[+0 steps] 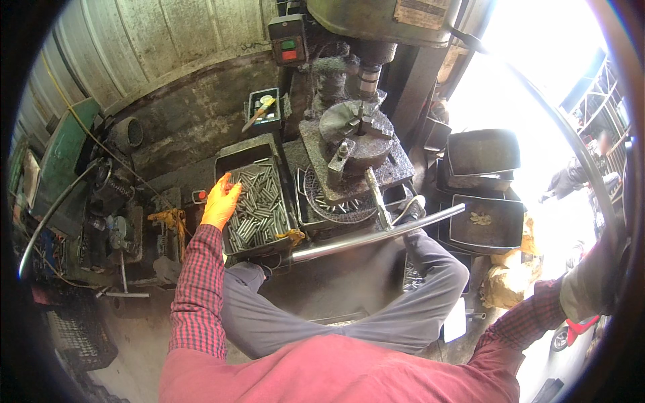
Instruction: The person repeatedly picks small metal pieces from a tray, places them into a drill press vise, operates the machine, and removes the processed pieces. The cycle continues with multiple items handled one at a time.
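**Orange-gloved left hand over the metal pins; right hand at the shadowed rim**

Taking the clock from the middle of my view, I find my grey-trousered knees nearest, spread below centre. My left hand is at 9 o'clock, fingers bent, at the left side of a dark bin; I cannot tell whether it grips a pin. The pins lie jumbled in that bin, also toward 9, just right of the hand. My right hand is out between 3 and 4, in something greyish; the dark edge hides its fingers, so I cannot tell its state.

At 4 o'clock, close in, a bright steel tube slants across in front of the machine. Past it, a round wire-mesh basket sits near the centre with some pins about it. Further off at 1 o'clock is a round vise, with the drill spindle above.

A brush rests on a small tray at 11; a switch box hangs just short of 12. Black bins stand between 2 and 3, and a person is well beyond them.
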`<state>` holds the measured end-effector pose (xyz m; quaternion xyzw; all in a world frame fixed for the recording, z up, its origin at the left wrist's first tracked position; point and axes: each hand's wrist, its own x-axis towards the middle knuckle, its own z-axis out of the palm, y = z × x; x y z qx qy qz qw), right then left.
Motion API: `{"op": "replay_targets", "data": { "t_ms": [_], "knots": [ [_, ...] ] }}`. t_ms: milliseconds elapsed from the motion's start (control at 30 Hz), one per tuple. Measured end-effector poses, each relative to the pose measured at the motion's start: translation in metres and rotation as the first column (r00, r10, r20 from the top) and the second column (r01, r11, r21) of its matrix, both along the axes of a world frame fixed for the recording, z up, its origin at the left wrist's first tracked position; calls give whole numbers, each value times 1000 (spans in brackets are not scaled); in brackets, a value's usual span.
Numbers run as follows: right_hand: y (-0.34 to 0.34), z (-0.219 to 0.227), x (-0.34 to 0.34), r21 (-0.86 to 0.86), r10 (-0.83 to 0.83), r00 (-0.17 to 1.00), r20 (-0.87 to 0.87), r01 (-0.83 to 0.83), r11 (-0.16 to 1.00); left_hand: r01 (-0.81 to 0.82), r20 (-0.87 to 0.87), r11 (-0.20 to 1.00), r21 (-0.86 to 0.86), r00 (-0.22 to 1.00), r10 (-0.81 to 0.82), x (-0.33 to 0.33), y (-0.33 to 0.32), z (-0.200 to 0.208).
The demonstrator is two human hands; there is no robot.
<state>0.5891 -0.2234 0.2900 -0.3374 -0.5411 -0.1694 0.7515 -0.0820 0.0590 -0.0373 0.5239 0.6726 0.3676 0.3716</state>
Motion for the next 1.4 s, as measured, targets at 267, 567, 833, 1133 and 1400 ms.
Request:
{"op": "replay_targets", "data": {
  "t_ms": [267,567,833,1133,1400],
  "knots": [
    [75,-81,7,-123,152,824,-545,-258,958,9,-59,996,87,998,-4,6,-1,-5],
    [188,-261,-53,-467,69,577,-814,-721,512,841,-476,535,76,503,-722,155,-119,65],
    [178,-232,-87,526,435,-415,-799,-832,174,768,-257,595,-238,541,-801,185,-104,34],
    [187,-176,-116,190,491,-95,-866,-971,147,790,-365,607,-85,542,-757,213,-106,-58],
    [182,-136,-161,8,417,115,-902,-959,282,846,-564,486,217,515,-645,146,-124,-33]
  ]
}}
